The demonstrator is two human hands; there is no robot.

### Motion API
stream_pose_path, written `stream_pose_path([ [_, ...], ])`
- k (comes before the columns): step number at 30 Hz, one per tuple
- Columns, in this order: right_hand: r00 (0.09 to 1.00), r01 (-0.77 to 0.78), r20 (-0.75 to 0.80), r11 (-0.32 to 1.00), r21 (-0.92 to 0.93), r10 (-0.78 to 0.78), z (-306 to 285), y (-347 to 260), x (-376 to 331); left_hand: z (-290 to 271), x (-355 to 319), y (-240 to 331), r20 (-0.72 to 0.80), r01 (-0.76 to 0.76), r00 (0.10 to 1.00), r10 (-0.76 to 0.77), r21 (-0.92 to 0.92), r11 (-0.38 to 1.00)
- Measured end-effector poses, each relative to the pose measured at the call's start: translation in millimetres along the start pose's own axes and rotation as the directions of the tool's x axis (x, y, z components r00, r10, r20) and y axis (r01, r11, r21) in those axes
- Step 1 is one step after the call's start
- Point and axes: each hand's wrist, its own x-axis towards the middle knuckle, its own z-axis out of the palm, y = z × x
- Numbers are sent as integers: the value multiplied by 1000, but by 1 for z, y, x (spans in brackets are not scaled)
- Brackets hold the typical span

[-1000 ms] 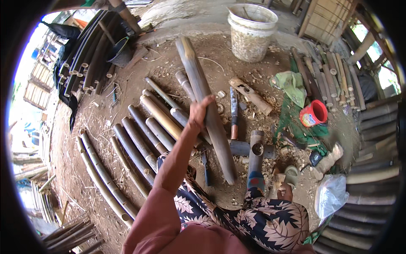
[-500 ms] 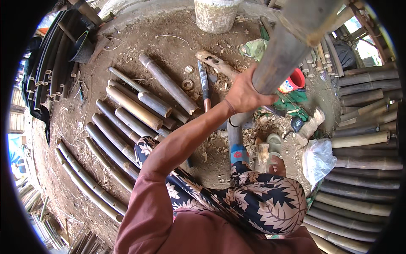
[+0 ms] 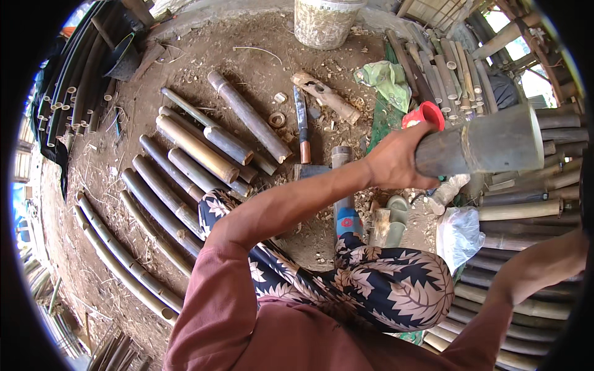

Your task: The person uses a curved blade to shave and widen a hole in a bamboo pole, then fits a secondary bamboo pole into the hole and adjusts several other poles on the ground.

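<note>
here, the left hand (image 3: 401,157) clamps a bamboo tube (image 3: 495,145) right of the red bucket (image 3: 413,118); right hand unseen, grip can't be told.

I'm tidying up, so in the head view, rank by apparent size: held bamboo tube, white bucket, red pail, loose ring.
Largest to smallest:
Bamboo tube, probably enlarged by nearness
White bucket, cut off by the top edge
Red pail, partly hidden
Loose ring

Right hand out of sight past the edge, forearm (image 3: 544,266) cut short! | left hand (image 3: 399,157) hiding part of red tub (image 3: 424,109) | white bucket (image 3: 327,26), top cropped!
</note>
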Motion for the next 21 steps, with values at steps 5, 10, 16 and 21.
stream_pose_path([
  [5,780,122,512,890,439,-360,80,-44,87,-23,10,14,0,47,999,-47,42,998],
  [10,996,27,40,704,710,-79,29,-28,119,-17,27,34,-162,-67,985,62,-26,997],
  [16,836,-423,530,783,456,143,128,37,-50,2,40,67,-219,-134,969,118,-58,989],
  [21,796,-530,597,590,610,98,203,14,-161,-29,142,86,-508,-422,795,330,-73,904],
])
